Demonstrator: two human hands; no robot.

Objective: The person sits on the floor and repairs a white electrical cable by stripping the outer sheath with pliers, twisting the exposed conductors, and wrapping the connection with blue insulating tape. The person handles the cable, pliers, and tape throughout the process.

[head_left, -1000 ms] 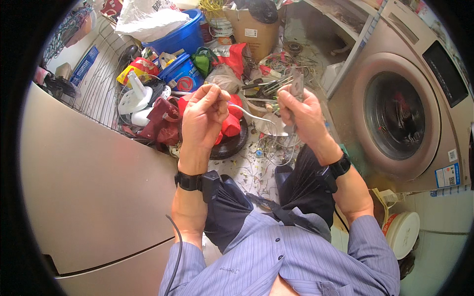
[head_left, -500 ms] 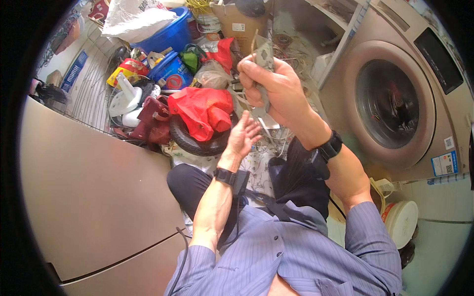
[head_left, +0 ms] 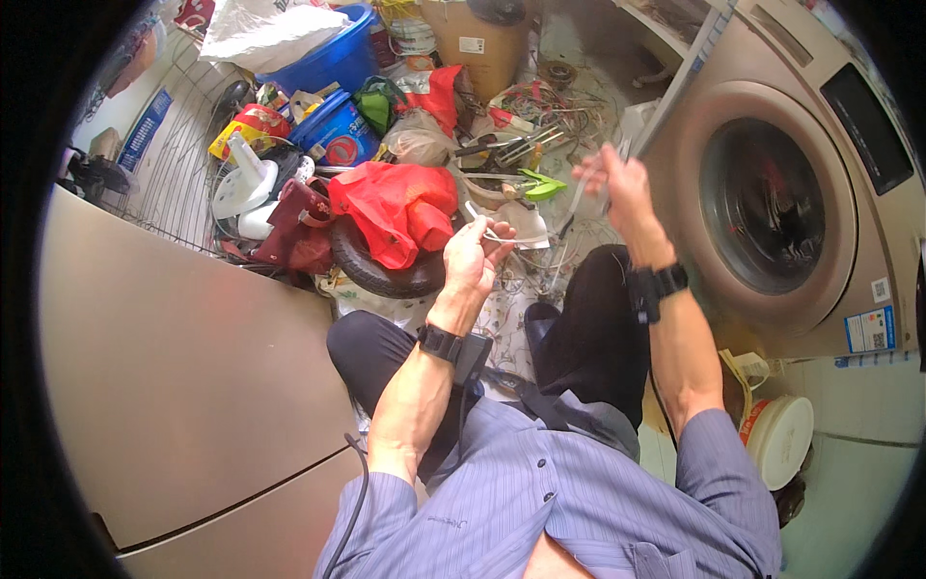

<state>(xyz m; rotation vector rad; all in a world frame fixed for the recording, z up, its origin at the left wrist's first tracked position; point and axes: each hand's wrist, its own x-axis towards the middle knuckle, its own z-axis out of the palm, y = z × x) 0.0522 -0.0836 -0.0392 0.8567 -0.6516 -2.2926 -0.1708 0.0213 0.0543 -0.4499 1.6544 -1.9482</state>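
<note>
One white cable [head_left: 472,209] is pinched in the fingers of the left hand [head_left: 469,261], its tip at twelve o'clock, one red bag [head_left: 386,207] over one black tyre [head_left: 386,281] near ten, while the right hand [head_left: 627,193], blurred, I cannot tell, one washing machine [head_left: 675,314] at its three o'clock.

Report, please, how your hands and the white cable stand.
Left hand holding white cable. Right hand raised, blurred, grip unclear. Red bag over black tire, beside the left one.
</note>
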